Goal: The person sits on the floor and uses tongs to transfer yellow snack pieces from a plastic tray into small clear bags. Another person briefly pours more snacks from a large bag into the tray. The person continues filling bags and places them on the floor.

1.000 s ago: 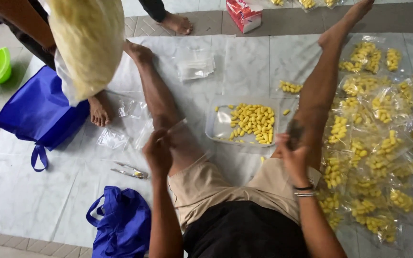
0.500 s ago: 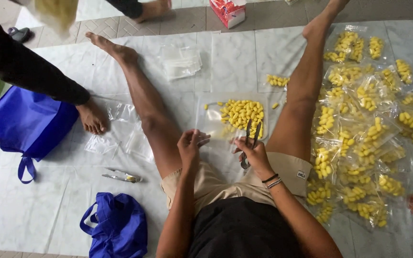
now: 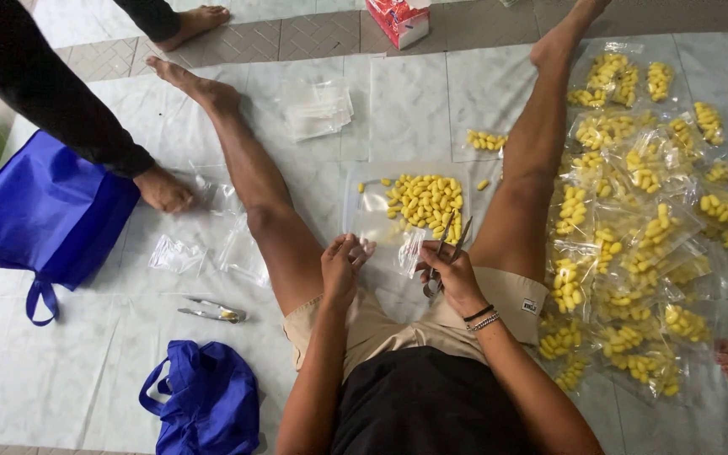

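**Inspector:** State of the hands?

**Assistant:** The right hand (image 3: 452, 276) is closed round the handles of scissors (image 3: 446, 251), blades parted and pointing away from the body, over the near edge of the tray (image 3: 366, 221). The left hand (image 3: 340, 270) has its fingers curled, thumb and fingertips pinched on a small clear bag (image 3: 408, 253) that hangs between the two hands. Whether the right fingertips also grip the bag, I cannot tell.

**Inspector:** And the tray?

**Assistant:** On the white sheet (image 3: 61, 371) between the spread legs, just beyond the hands. A heap of yellow cocoons (image 3: 425, 202) fills its far right part; one lies loose beside it.

**Inspector:** Surroundings?

**Assistant:** Filled bags (image 3: 642, 227) of cocoons lie crowded to the right of the right leg. A stack of empty bags (image 3: 318, 108) sits beyond the tray. Second scissors (image 3: 211, 311) lie on the sheet left of the left leg. Two blue totes (image 3: 40, 215) on the left, one near, one farther. Another person's hand (image 3: 164, 189) presses on loose clear bags there.
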